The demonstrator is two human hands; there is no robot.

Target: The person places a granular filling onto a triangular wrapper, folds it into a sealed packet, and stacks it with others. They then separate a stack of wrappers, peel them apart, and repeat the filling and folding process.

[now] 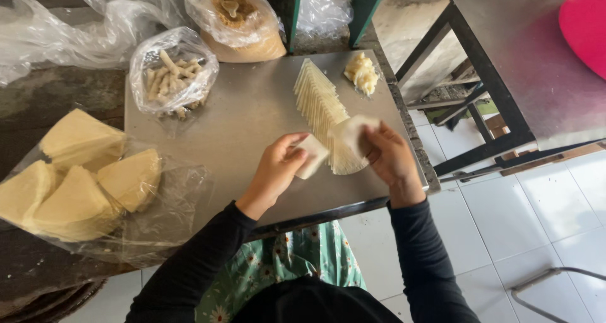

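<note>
on the metal tray (240,127), left hand (278,168) seemingly pinches a wrapper (311,156).

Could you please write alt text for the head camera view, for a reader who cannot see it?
Seen from above, a person's left hand holds a thin white wrapper sheet and the right hand peels another from a fanned row of wrappers on a metal table. Plastic bags of rolled sticks and yellowish wedges lie left.

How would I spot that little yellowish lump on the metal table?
Start at the grey metal table and follow the fanned row of thin white sheets to its far end. Just right of it, by the far right corner, sits the lump: pale yellow, knobbly and unbagged.
</note>
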